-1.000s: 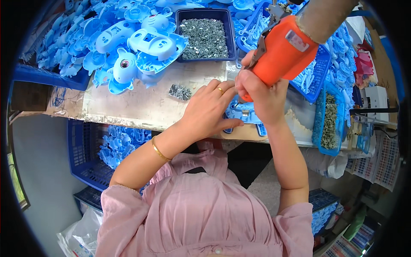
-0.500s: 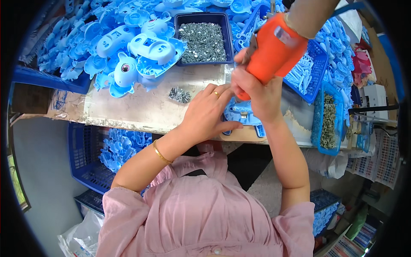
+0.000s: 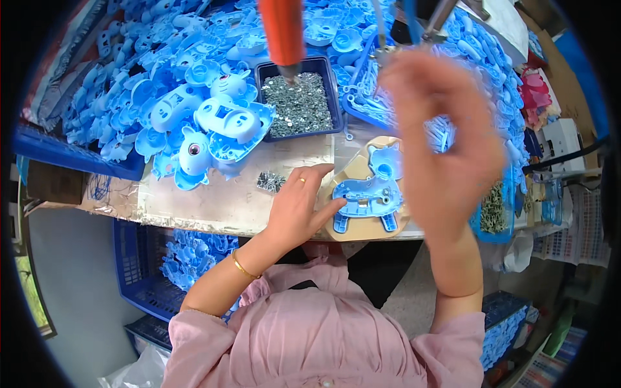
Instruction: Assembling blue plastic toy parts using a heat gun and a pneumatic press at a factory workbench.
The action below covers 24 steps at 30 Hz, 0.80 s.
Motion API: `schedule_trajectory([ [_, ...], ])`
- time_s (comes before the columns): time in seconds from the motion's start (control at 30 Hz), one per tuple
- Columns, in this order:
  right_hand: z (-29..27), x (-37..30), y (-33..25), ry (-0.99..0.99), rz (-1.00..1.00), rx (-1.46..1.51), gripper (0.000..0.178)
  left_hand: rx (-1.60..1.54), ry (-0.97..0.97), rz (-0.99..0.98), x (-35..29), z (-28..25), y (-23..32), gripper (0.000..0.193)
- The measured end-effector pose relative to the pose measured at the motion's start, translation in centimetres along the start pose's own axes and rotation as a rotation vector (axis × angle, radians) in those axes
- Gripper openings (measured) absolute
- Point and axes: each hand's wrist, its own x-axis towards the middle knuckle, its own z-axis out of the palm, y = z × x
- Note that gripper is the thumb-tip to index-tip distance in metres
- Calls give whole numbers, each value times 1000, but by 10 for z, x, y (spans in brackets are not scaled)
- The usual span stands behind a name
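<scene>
A light blue plastic toy half-shell [image 3: 365,199], shaped like a four-legged animal, lies hollow side up in a tan holder [image 3: 346,227] at the table's front edge. My left hand [image 3: 292,208] rests beside it with thumb and fingers apart; the thumb tip touches the shell's left end. Raised over the shell's right side, my right hand [image 3: 446,142] is smeared by motion, so its finger positions are unclear. An orange power screwdriver [image 3: 283,32] hangs free of both hands, bit downward, above a dark blue bin of screws [image 3: 301,107]. Left of my left hand sits a small pile of screws [image 3: 270,182].
Piled blue toy shells [image 3: 174,110] cover the back left. Blue baskets of small parts [image 3: 369,107] stand behind my right hand, and a light blue tray of metal pieces [image 3: 495,207] stands at the right. Below the table's left side is a blue crate [image 3: 139,271].
My right hand has let go of the orange screwdriver, which has swung left and away. The hand has moved up and right, uncovering the shell. My left hand has shifted slightly off the shell.
</scene>
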Motion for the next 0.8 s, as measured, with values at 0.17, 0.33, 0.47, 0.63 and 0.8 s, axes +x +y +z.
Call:
schedule_trajectory([
  [0.17, -25, 105, 46, 169, -25, 346, 53, -76, 14, 198, 20, 7, 17, 57],
  [0.33, -27, 126, 37, -279, 41, 471, 58, -42, -24, 218, 16, 11, 24, 54],
  [0.47, -54, 101, 22, -335, 301, 534, 69, -16, -46, 283, 18, 18, 32, 49],
  [0.63, -58, 44, 21, -28, 411, 777, 83, 56, -92, 354, 23, 33, 36, 45],
  [0.8, -58, 20, 25, 58, 443, 737, 74, 111, -85, 393, 27, 40, 36, 43],
])
